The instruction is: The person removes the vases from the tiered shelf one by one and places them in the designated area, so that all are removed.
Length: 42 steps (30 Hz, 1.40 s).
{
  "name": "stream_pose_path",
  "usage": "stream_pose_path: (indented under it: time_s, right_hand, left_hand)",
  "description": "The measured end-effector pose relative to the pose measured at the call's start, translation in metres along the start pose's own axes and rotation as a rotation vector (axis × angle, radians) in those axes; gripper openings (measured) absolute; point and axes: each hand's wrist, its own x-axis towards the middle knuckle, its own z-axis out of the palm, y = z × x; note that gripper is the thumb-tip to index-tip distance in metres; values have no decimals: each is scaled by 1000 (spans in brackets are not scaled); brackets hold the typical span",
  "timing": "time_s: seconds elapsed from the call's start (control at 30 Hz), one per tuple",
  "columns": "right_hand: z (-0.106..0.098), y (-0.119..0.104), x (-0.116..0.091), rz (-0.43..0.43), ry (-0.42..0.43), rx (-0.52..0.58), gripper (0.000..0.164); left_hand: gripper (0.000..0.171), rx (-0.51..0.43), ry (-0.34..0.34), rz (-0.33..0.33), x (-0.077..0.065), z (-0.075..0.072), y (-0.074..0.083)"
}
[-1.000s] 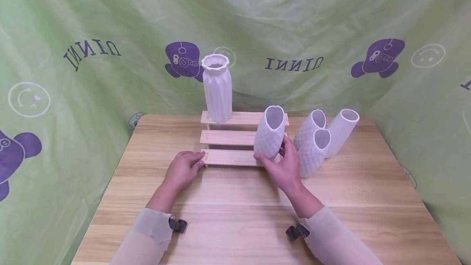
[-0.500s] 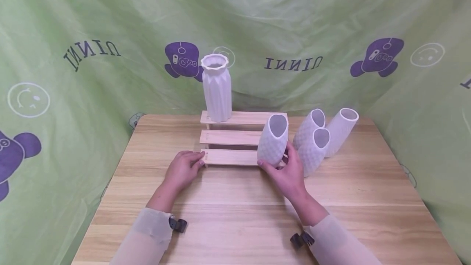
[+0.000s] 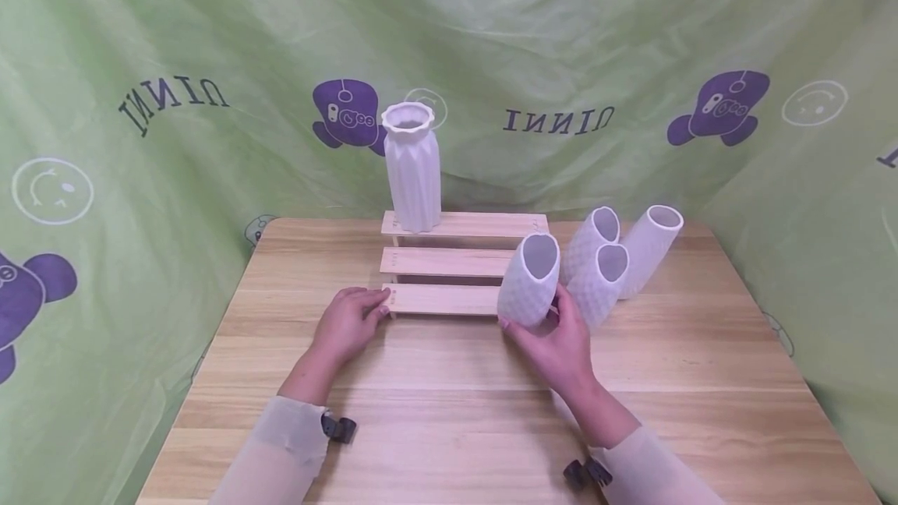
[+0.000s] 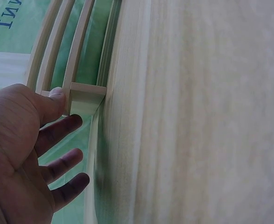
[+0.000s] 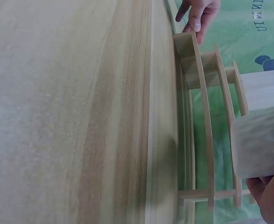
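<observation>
A white vase [image 3: 525,291] with a dimpled surface and slanted mouth is gripped low by my right hand [image 3: 563,351]. It overlaps the right end of a three-step wooden display rack [image 3: 445,300]; in the right wrist view its base [image 5: 253,144] appears above the lowest board, close to the middle one. My left hand [image 3: 345,327] pinches the left end of the lowest board; the left wrist view has the thumb on its top and the forefinger under it, other fingers [image 4: 65,161] spread. A pleated white vase [image 3: 414,178] stands upright at the top step's left.
Right of the rack, close to my right hand, stand three more white vases: a front dimpled one [image 3: 596,291], another dimpled one [image 3: 584,244] behind it, and a taller round-mouthed one [image 3: 648,256]. A green printed cloth [image 3: 463,37] hangs behind the wooden table [image 3: 435,427].
My right hand has carried the dimpled vase rightward and toward me, from over the steps to the rack's right end. The left hand has stayed in place on the rack.
</observation>
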Motion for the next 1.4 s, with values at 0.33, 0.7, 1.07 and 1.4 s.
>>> stream_pose_path:
  time_s: [0.33,0.7,1.07,1.4]
  right_hand:
    - [-13,1,-11,41,31,18,84]
    - [-31,2,-23,83,51,52,83]
    - [-44,4,-32,78,66,7,84]
    - [-61,9,-40,77,99,-26,82]
  left_hand:
    - [39,2,-14,-13,-1,-2,3]
    - [39,-3,-17,-10,-1,-2,4]
    - [39,6,-8,3,0,-1,1]
    - [39,8,-11,4,0,-2,1]
